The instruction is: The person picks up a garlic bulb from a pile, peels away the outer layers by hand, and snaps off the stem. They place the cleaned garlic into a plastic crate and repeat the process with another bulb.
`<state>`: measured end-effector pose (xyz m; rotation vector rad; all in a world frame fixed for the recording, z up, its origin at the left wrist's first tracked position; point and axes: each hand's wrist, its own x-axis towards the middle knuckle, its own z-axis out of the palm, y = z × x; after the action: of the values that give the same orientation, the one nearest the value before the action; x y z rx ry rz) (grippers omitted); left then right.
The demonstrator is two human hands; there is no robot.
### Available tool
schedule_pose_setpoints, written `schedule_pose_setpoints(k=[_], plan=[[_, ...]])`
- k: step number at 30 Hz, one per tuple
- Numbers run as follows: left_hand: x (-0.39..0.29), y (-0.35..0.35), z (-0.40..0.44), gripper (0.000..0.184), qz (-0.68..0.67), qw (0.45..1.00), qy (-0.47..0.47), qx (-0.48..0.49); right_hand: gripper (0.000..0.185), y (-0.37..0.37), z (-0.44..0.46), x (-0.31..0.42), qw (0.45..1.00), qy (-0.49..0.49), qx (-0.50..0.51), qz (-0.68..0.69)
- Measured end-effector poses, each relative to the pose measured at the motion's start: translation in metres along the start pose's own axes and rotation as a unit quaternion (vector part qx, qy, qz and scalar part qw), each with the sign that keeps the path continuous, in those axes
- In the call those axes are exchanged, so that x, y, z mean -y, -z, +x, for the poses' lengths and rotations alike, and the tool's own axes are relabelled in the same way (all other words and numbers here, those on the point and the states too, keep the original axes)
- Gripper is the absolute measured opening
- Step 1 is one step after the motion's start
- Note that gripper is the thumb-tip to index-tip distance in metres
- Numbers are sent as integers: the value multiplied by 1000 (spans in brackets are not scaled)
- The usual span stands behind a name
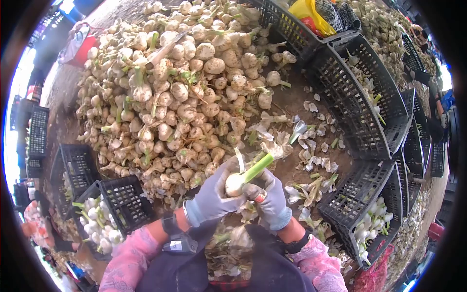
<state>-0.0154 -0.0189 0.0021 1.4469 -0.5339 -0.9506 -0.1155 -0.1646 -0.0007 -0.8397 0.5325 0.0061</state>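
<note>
A garlic bulb (235,185) with a thick green stem is held in front of my body. My left hand (214,190), in a pale grey glove, has its fingers wrapped round the bulb. On the other side my right hand (269,197), gloved too, is closed with its thumb against the stem's base, where bulb and stem meet. A strip of loose skin stands up beside the stem. Just beyond my hands rises a large heap of unpeeled garlic (185,97). Peeled skins (316,160) lie on the ground to the right.
Black plastic crates (357,92) stand in a row at the right. A crate of white garlic (97,224) sits at the lower left, another crate (360,209) at the lower right. A yellow bag (311,17) lies at the top, a red bucket (85,48) at the upper left.
</note>
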Motion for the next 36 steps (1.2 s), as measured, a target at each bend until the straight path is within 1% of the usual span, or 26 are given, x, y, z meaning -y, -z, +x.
schedule_pose_setpoints(k=[1, 4, 7, 10, 11, 13, 16, 19, 20, 22, 23, 25, 26, 27, 28, 29, 30, 31, 32, 33, 34, 36], plan=[[-1, 1, 0, 85, 1, 1000, 5, 4, 32, -1, 0, 0, 1000, 3, 2, 9], [-6, -1, -2, 76, -84, 996, 34, 18, 24, 1, 0, -4, 1000, 8, -5, 1], [3, 2, -3, 78, -84, 996, 28, 21, 18, 3, 0, -2, 1000, 14, 3, -19], [-5, 2, -7, 80, -206, 972, 107, 29, 14, 2, -2, 5, 1000, -16, 10, -15], [-3, 3, -7, 81, -201, 974, 99, 30, 14, 4, 0, 4, 996, 38, 12, -82], [4, 4, -8, 81, -191, 977, 84, 33, 15, 9, 4, 0, 966, 146, 16, -215], [10, 1, -9, 87, -289, 951, 111, 18, 19, 13, 4, 3, 890, 252, -1, -381], [9, -1, -8, 87, -288, 949, 128, 9, 21, 15, 5, 2, 858, 304, -23, -414], [11, 3, -9, 87, -340, 925, 160, 54, 20, 16, 6, 2, 840, 327, -20, -433], [18, 17, -11, 88, -438, 860, 220, 142, 18, 18, 8, 2, 801, 371, -14, -469], [22, 16, -9, 70, -523, 809, 174, 204, 19, 17, 7, 1, 808, 369, -12, -460], [13, 15, -10, 68, -487, 836, 205, 151, 20, 13, 5, -4, 821, 364, -10, -441], [9, 14, -11, 66, -468, 847, 219, 124, 21, 12, 3, -12, 874, 303, -40, -377], [9, 13, -14, 60, -357, 910, 196, 80, 22, 9, 1, -22, 918, 239, -68, -309], [12, 11, -12, 67, -280, 945, 167, 40, 23, 8, 1, -27, 951, 172, -96, -237], [18, 7, -9, 74, -200, 970, 136, -1, 23, 12, -2, -24, 907, 216, -80, -352], [21, 4, -7, 81, -117, 987, 105, -41, 22, 8, -1, -25, 889, 245, -82, -377], [16, 3, -8, 75, -170, 974, 117, -93, 21, 3, 0, -26, 870, 273, -84, -401], [16, 3, -8, 72, -155, 976, 122, -91, 20, -1, 1, -26, 849, 302, -86, -425], [17, 3, -10, 69, -140, 978, 126, -88, 18, -2, 1, -22, 843, 299, -90, -439], [17, 4, -11, 66, -124, 980, 131, -86, 18, -2, 0, -22, 855, 282, -97, -424], [20, 13, -14, 66, -170, 976, 135, -21, 17, -2, -1, -23, 879, 247, -112, -393]])
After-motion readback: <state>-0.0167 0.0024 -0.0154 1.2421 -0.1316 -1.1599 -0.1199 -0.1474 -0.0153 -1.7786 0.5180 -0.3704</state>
